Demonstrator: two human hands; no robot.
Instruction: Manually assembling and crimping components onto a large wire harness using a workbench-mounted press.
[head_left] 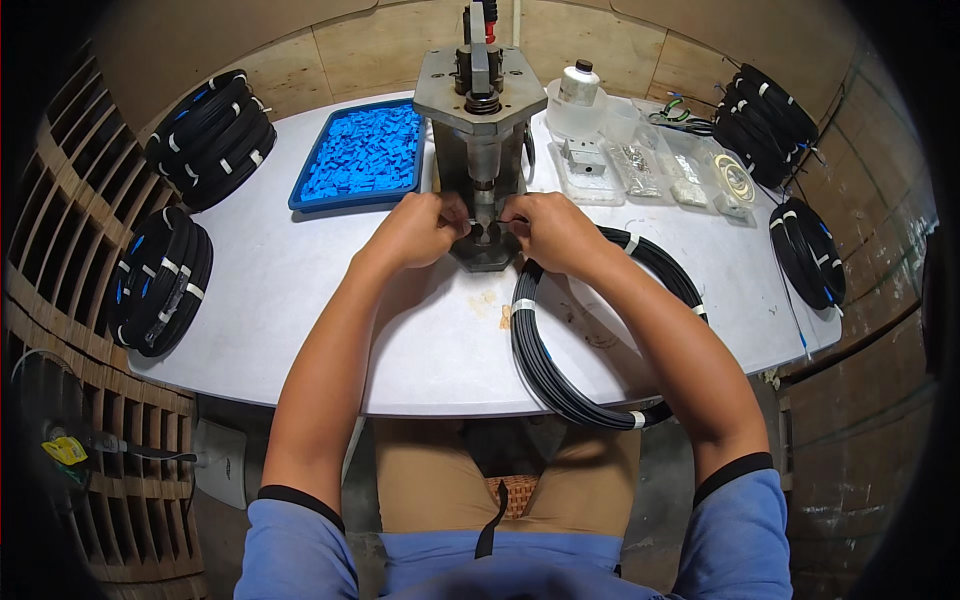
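A grey metal bench press [485,125] stands at the table's far middle, its upright ram coming down over a small base. My left hand [425,230] is at the left of the ram, fingers pinched together on something too small to make out. From the right, my right hand [550,230] pinches the thin end of a black cable at the ram's tip. Under my right forearm lies a coil of black cable [535,352] bound with white bands, partly overhanging the table's front edge. Both fingertips are partly hidden beside the tooling.
A dark tray of small blue pieces [362,155] sits left of the press. Clear containers with small metal parts [640,170] and a white bottle [579,83] stand to its right. More black cable coils [165,280] line both table sides. A fan [65,430] is at the lower left.
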